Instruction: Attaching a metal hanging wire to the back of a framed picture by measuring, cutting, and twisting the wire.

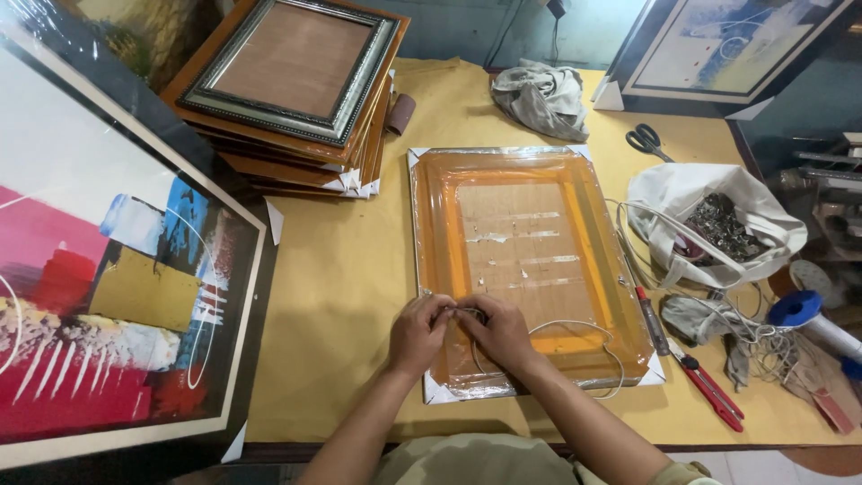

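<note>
Two bare hands meet over the near edge of a plastic-wrapped picture frame (530,260) that lies face down on the yellow-covered table (341,287). The left hand (417,334) and the right hand (500,330) are pressed close together, fingers curled inward, both pinching a thin pale wire (575,328) at the frame's lower rail; the grip of each is clenched on that wire, though the exact point of hold is hidden between the fingers. From the hands the wire loops out to the right across the orange-tinted wrap and runs off the frame's near right corner. The frame's brown backing shows strips of clear tape, and white corner guards sit at its corners. To the left, a stack of wooden frames (296,90) stands near the far edge, and a large abstract painting (117,287) in red, blue and yellow leans in at the left edge of view. To the right of the wrapped frame lie a red-handled cutter (709,388), a white cloth bag (709,220) with dark small hardware inside, black scissors (646,139), a crumpled grey rag (541,97) and a blue-capped spool (796,308).
</note>
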